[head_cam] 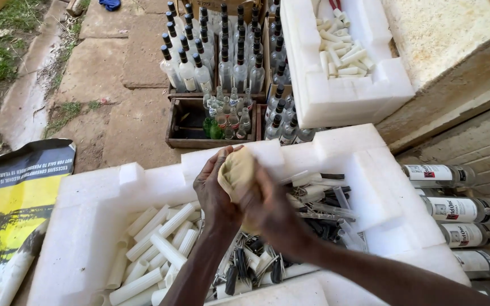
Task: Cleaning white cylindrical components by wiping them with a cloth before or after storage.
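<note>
Both my hands are up over a white foam tray [86, 215]. My left hand [214, 190] and my right hand [270, 207] are closed together around a bunched tan cloth [236, 173]; whether something is wrapped inside it is hidden. Below the hands, the tray's left part holds several white plastic tubes [160, 241]. Its right part holds black and clear small parts [324, 212].
A second foam tray [336, 96] with white tubes sits at the back right. Wooden crates [185, 133] of clear, black-capped glass bottles [222, 56] stand on the paved ground. Labelled clear bottles [460, 209] lie at the right. A yellow and black poster [12, 204] lies at the left.
</note>
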